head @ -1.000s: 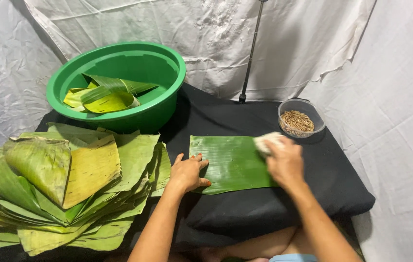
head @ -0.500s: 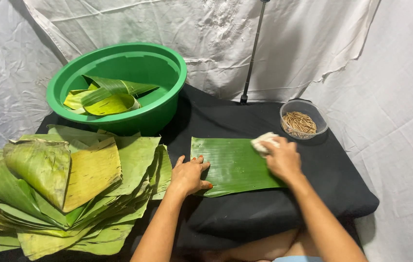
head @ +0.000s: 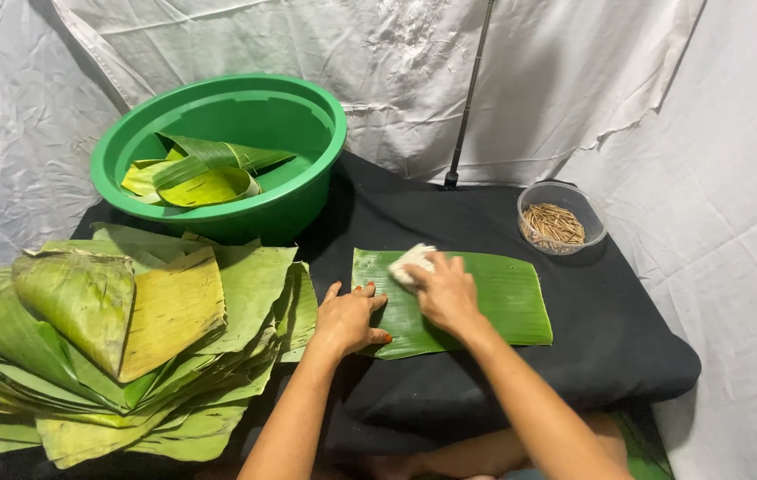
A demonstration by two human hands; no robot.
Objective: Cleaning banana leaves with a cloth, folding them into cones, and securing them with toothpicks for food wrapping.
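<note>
A rectangular green banana leaf piece (head: 503, 298) lies flat on the black cloth. My left hand (head: 349, 317) presses flat on its left edge, fingers spread. My right hand (head: 446, 292) rests on the leaf's upper left part, closed on a small white cloth (head: 411, 262) that touches the leaf.
A thick stack of banana leaves (head: 112, 338) lies at the left. Behind it stands a green plastic basin (head: 303, 142) with folded leaves inside. A small clear bowl of thin sticks (head: 556, 222) sits at the back right. A dark pole (head: 467, 98) rises against the white sheet.
My right hand has slid the white cloth leftward across the leaf, from its right end toward its upper left. My left hand stays on the left edge.
</note>
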